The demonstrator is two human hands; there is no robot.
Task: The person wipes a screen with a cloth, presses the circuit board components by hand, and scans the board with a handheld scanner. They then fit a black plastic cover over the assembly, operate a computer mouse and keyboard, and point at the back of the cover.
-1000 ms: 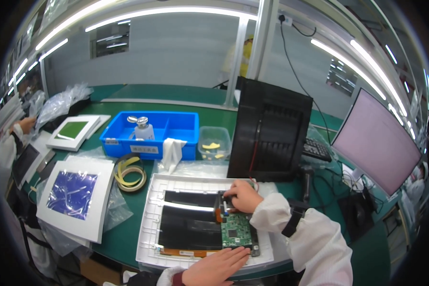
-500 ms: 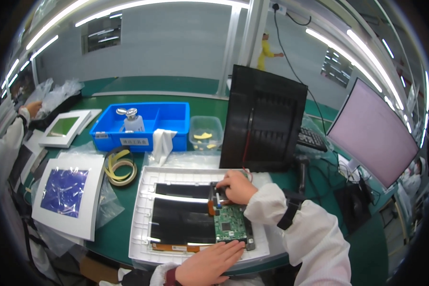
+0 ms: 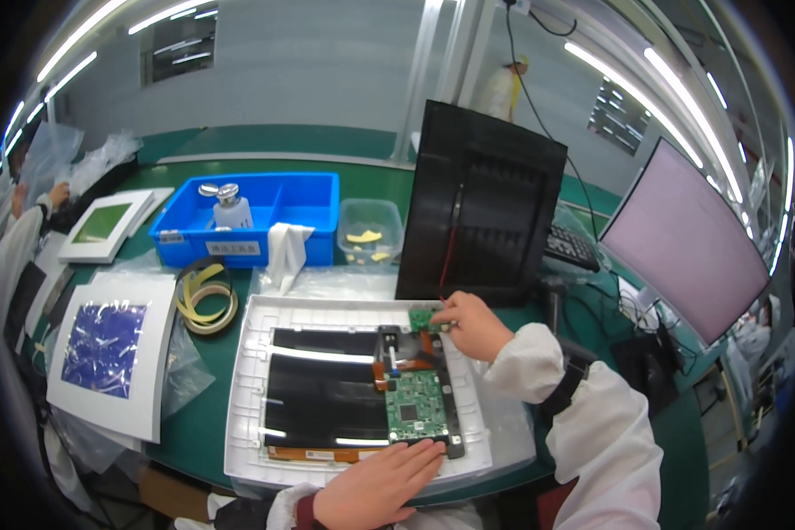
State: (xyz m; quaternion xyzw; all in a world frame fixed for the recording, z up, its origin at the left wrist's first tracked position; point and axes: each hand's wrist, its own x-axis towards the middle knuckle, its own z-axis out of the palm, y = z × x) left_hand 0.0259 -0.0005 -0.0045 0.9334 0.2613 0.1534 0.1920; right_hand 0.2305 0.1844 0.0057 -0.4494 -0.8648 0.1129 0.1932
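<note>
Small green board [image 3: 425, 318] pinched in right hand [image 3: 470, 323] fingertips at the white frame's [image 3: 247, 371] far edge, its long axis left-right, larger green circuit board [image 3: 413, 407] lying lengthwise toward the person, left hand [image 3: 375, 483] flat, fingers spread, touching its near end.

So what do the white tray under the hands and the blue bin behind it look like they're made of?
The white rectangular tray frame looks like moulded plastic, matte, with small ribs and clips along its rim. The blue open bin also looks like plastic, smooth and slightly glossy, with thick uniform walls and a divider. Neither shows a metallic shine, though the look alone leaves the exact material open.
</note>
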